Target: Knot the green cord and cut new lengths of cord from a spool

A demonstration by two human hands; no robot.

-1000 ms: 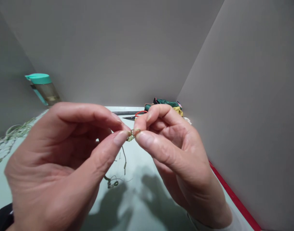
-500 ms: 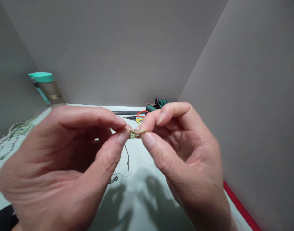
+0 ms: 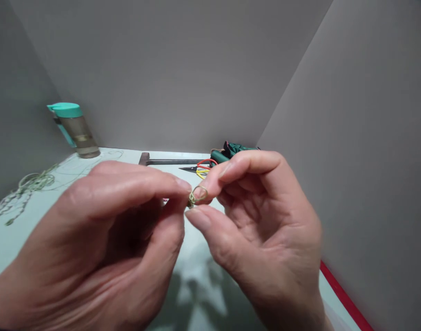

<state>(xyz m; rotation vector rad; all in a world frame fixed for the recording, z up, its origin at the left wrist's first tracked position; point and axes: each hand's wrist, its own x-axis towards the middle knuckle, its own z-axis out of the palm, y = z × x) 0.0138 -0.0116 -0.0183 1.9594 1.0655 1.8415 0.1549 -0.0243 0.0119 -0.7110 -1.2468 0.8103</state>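
A small knotted piece of green cord point(image 3: 192, 198) with a thin loop at its right side is between my hands in the head view. My left hand point(image 3: 127, 239) pinches its left end between thumb and forefinger. My right hand point(image 3: 258, 230) is at the cord's right side, its forefinger behind the loop and its thumb just below the knot. The right thumb and forefinger are apart. Much of the cord's left part is hidden by the left fingertips.
Behind the hands lie a hammer point(image 3: 175, 161), scissors with red and yellow handles point(image 3: 200, 169) and a dark green bundle point(image 3: 231, 151). A teal-lidded bottle point(image 3: 82, 135) stands back left, with knotted cords point(image 3: 22, 193) in front of it.
The right thumb has come away from the loop and sits lower. The loop now stands open, rounder than before. My left hand has turned a little, and the hanging cord end is out of sight.
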